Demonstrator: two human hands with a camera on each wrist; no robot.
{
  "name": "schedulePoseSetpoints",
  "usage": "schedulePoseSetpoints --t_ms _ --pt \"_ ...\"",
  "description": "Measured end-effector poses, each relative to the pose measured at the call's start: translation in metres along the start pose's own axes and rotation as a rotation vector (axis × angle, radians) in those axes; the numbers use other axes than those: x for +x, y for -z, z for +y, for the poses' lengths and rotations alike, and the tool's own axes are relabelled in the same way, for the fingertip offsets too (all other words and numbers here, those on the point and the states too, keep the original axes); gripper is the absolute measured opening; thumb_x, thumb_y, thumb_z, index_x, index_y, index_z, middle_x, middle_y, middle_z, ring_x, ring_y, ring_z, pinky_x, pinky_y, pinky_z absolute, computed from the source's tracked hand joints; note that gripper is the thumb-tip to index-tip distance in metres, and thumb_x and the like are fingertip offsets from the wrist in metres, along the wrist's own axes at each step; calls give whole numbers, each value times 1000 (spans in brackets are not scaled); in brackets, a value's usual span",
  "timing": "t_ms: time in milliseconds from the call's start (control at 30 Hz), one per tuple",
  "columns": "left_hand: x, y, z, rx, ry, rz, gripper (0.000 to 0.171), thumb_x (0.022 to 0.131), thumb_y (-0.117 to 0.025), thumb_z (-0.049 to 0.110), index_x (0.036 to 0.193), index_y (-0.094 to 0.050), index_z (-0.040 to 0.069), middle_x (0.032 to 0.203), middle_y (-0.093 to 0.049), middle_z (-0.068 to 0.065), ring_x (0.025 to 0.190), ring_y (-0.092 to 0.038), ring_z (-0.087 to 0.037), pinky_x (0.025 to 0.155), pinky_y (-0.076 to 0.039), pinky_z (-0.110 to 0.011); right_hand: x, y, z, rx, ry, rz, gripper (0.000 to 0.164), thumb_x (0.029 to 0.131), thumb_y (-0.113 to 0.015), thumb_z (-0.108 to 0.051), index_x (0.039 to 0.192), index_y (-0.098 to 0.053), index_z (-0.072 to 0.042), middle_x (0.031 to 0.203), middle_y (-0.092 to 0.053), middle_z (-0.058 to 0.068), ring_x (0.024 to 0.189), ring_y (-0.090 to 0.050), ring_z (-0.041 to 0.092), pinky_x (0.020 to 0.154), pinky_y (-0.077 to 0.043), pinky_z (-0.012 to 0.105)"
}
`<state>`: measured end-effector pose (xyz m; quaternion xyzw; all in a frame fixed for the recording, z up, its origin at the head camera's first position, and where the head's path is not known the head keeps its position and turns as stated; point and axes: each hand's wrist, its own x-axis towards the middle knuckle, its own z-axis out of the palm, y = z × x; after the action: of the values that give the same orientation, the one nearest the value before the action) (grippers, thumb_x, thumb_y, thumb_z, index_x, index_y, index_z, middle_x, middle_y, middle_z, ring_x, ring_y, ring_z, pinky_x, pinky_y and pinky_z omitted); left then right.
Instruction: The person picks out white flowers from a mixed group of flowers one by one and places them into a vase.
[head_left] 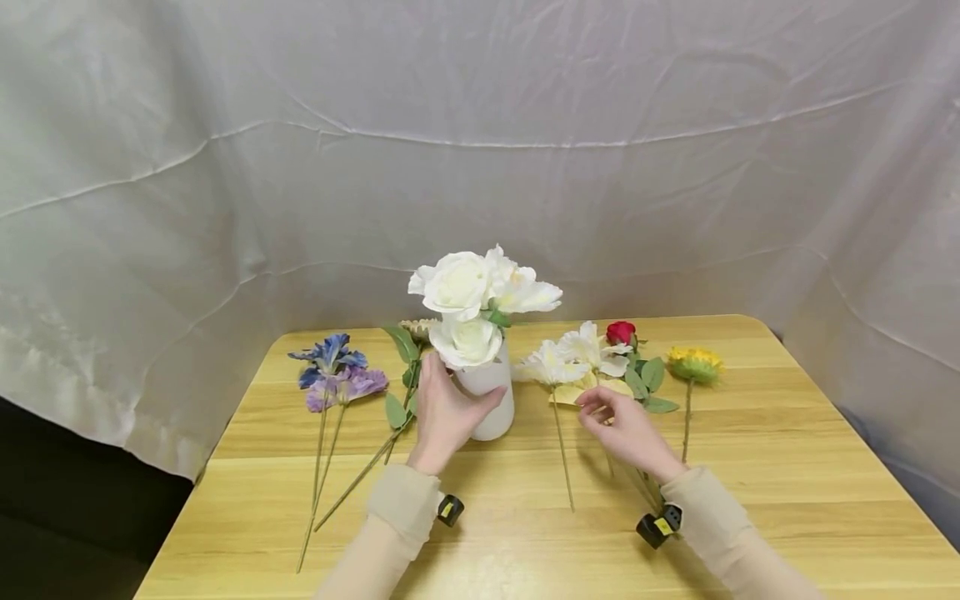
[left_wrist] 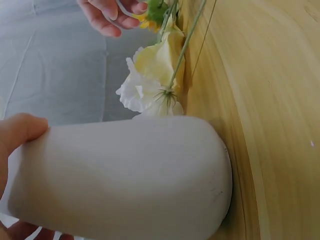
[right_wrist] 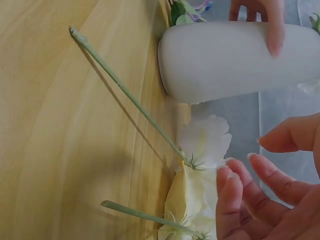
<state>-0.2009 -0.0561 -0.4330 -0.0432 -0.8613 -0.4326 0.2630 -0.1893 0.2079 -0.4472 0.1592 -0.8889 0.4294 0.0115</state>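
Note:
A white vase (head_left: 495,417) stands upright on the wooden table, holding white roses (head_left: 459,285) and another white bloom (head_left: 528,295) above its rim. My left hand (head_left: 447,417) grips the vase from its left side, thumb across the front; the left wrist view shows the vase body (left_wrist: 135,175) up close. To the right of the vase lie white flowers (head_left: 553,364) with pale yellow petals and thin green stems. Over them hovers my right hand (head_left: 630,429), fingers loosely bent; in the right wrist view its thumb and fingertips are apart with nothing between them.
Left of the vase lie a blue flower (head_left: 330,354), a purple flower (head_left: 348,388) and leafy stems (head_left: 405,343). At the right are a red rose (head_left: 621,332) and a yellow flower (head_left: 694,365). A grey curtain (head_left: 480,200) hangs behind the table.

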Motion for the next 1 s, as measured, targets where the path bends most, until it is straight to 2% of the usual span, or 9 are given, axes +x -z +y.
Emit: schedulePoseSetpoints --t_ms 200,333,433,500,700,867,1000 --pt "1 -6 2 61 43 50 89 58 -82 52 120 -38 6 106 -46 -8 96 -46 -21 81 -45 -39 3 -6 -5 -31 -26 -39 22 85 -61 -7 106 -61 -1 92 -63 6 80 -59 17 75 -52 35" --pt "-1 -2 0 38 58 39 92 61 -80 56 124 -35 8 113 -45 -8 104 -48 -24 85 -46 -41 5 -8 -7 -23 -58 -73 26 85 -62 -9 109 -60 -1 94 -63 6 82 -60 18 77 -53 37" --pt "-4 5 0 5 39 22 93 66 -76 58 132 -32 10 122 -44 -8 111 -48 -27 88 -46 -44 6 -8 -7 -4 -70 -102 27 87 -61 -12 111 -59 -1 97 -64 7 85 -60 19 79 -52 38" --pt "-4 11 -2 -35 -4 12 87 73 -72 55 135 -31 10 125 -43 -9 114 -47 -28 90 -46 -47 6 -8 -7 26 -75 -127 27 88 -61 -12 112 -59 -1 100 -64 9 87 -61 21 80 -52 39" --pt "-6 27 -6 -123 -145 -27 63 89 -60 39 140 -34 13 135 -40 -4 121 -42 -23 98 -40 -48 9 -8 -3 231 -119 -229 33 91 -58 -12 118 -52 6 116 -56 23 99 -59 33 85 -52 41" --pt "-7 34 -11 -140 -153 -53 56 93 -56 31 143 -33 19 141 -38 0 125 -40 -24 101 -37 -50 15 -13 2 399 -198 -269 35 91 -56 -9 119 -47 10 116 -52 28 102 -57 37 88 -52 42" --pt "-8 35 -14 -159 -155 -40 54 93 -55 25 142 -35 19 140 -39 -1 124 -41 -24 101 -38 -51 19 -19 7 491 -273 -277 34 92 -53 -8 119 -45 10 116 -51 29 103 -57 37 88 -51 42"
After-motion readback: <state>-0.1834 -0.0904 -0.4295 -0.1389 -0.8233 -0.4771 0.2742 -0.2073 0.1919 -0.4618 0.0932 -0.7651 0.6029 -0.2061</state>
